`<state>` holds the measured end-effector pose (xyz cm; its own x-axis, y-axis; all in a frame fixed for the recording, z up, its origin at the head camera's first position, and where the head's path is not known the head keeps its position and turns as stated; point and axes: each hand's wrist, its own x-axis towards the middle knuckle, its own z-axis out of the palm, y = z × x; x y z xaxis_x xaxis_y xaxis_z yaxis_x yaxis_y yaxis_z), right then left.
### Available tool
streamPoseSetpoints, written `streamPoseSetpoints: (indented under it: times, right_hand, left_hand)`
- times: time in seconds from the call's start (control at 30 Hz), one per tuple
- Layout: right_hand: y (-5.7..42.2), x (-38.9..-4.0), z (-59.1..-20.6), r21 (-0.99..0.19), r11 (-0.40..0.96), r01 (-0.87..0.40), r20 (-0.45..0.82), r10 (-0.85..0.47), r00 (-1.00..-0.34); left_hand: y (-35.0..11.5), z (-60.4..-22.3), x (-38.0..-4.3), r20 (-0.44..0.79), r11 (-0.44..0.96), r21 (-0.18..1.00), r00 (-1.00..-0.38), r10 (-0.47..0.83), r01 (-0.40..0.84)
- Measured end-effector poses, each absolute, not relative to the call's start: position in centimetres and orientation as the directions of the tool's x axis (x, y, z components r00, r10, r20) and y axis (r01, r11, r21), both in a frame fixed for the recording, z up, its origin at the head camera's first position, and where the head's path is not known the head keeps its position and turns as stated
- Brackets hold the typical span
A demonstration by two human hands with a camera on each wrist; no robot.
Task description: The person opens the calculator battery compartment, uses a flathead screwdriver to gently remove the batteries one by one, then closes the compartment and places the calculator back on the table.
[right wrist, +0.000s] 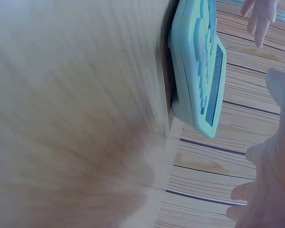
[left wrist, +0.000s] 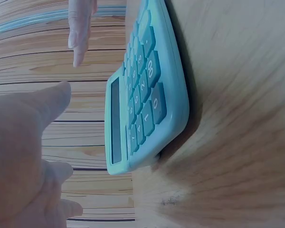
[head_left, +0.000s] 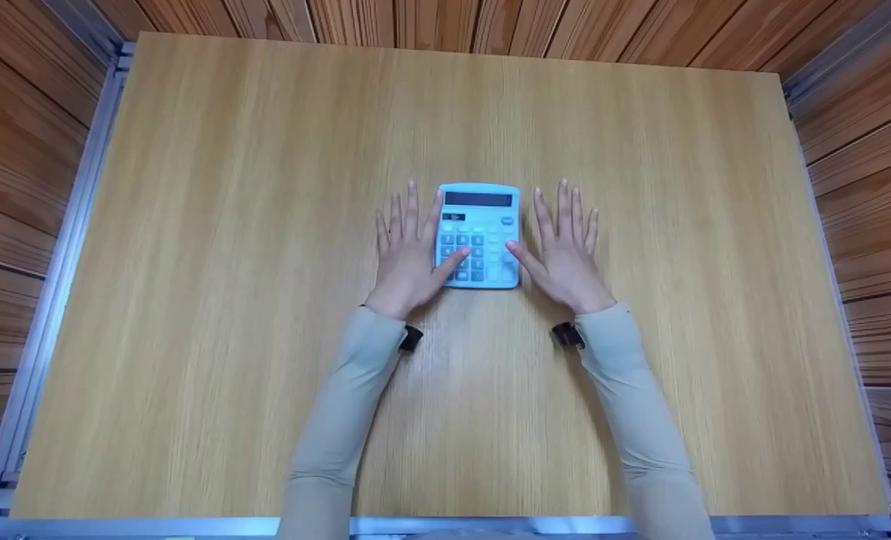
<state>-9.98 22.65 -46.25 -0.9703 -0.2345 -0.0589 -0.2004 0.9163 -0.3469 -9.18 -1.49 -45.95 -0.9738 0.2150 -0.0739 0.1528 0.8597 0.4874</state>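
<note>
A light blue calculator (head_left: 494, 232) lies face up on the wooden table (head_left: 265, 225), its dark display at the far end. My left hand (head_left: 406, 262) is spread over its left side, the thumb above the keys. To the right, my right hand (head_left: 569, 262) is spread too, with its thumb over the right edge. In the left wrist view a gap shows between the left hand (left wrist: 23, 142) and the calculator (left wrist: 152, 95). The right wrist view likewise shows the right hand (right wrist: 270, 166) apart from the calculator (right wrist: 197, 66). Neither hand holds anything.
Metal rails (head_left: 63, 285) run along the table's left side and its front edge. Wood-panelled walls (head_left: 460, 26) enclose the back and both sides. A dark wrist device (head_left: 411, 339) sits at the left cuff, and another dark device (head_left: 567, 335) at the right cuff.
</note>
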Motion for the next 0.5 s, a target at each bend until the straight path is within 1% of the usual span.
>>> streamPoseSetpoints:
  times: [0.13,0.3,0.5]
  right_hand:
    - [22.5,-10.02,-46.33,-0.373,0.907,-0.192,-0.047,-0.226,-0.973]
    - [22.31,-9.97,-46.45,-0.407,0.893,-0.19,-0.021,-0.217,-0.976]
    - [21.99,-9.85,-46.63,-0.461,0.862,-0.212,0.054,-0.211,-0.976]
  left_hand:
    - [-1.47,-45.92,-9.18,-0.086,0.841,0.525,-0.975,0.205,0.131]
    - [-1.43,-45.9,-9.12,-0.061,0.801,0.585,-0.977,0.204,0.13]
    - [-1.34,-45.7,-9.0,-0.058,0.757,0.643,-0.98,0.192,0.111]
